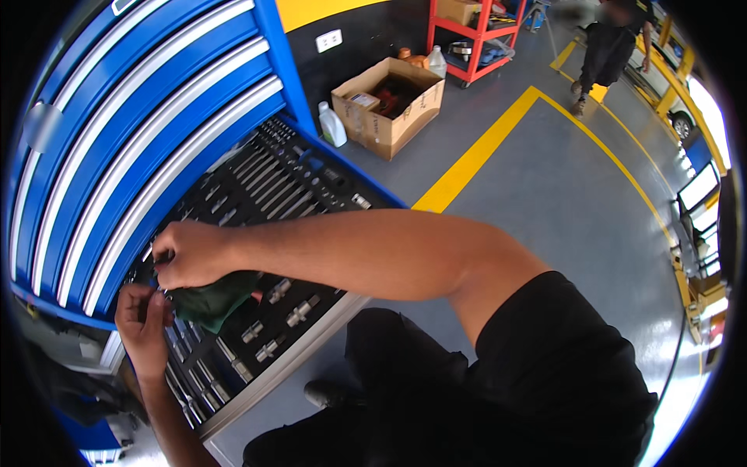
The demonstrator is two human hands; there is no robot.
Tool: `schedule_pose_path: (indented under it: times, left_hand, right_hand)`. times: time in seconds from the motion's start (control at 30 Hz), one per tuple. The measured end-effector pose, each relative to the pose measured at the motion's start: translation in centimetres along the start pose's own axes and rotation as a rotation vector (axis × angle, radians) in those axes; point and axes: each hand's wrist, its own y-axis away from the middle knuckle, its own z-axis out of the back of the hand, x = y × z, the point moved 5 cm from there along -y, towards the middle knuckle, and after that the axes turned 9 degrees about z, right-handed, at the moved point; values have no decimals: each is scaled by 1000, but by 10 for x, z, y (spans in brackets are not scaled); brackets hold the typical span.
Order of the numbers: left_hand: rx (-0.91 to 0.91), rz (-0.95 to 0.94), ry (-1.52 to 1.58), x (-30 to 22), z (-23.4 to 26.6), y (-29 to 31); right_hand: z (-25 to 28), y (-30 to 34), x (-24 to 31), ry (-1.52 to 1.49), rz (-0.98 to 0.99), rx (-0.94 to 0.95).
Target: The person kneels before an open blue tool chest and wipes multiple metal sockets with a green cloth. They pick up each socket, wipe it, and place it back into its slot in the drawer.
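Observation:
Both hands are close together over the open tool drawer, at its left part. My right hand reaches across from the right, its fingers curled closed around something mostly hidden. A dark green cloth hangs or lies just below it; whether the hand grips it cannot be made out. My left hand comes up from the lower edge, thumb and fingers pinched near a small shiny bit, too small to name. Beneath them, black foam holds metal sockets, long sockets and a row of wrenches.
The blue tool cabinet with closed drawers rises behind the open one. Beyond stand a white jug, a cardboard box of items and a red cart. A person walks on the grey floor near yellow lines.

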Motion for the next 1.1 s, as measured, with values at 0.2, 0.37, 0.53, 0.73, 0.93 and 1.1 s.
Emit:
schedule_pose_path:
  times: [0.2,0.37,0.53,0.73,0.93,1.1]
  left_hand:
    - [-61,24,-140,2,3,-5]
    - [-74,-9,-24,17,1,-11]
    - [-46,-112,21,17,0,-14]
    - [-89,33,35,25,10,-18]
    - [-1,-43,-136,42,13,-28]
    - [-93,-64,-202,-39,-9,6]
  right_hand:
    - [2,-3,6,28,2,54]
    - [-2,-2,-5,-46,-12,-1]
    - [-2,-7,-6,-54,-13,4]
    - [-8,-9,-11,-116,-24,4]
    - [-4,-7,0,4,22,8]
    - [1,-10,5,-1,12,19]
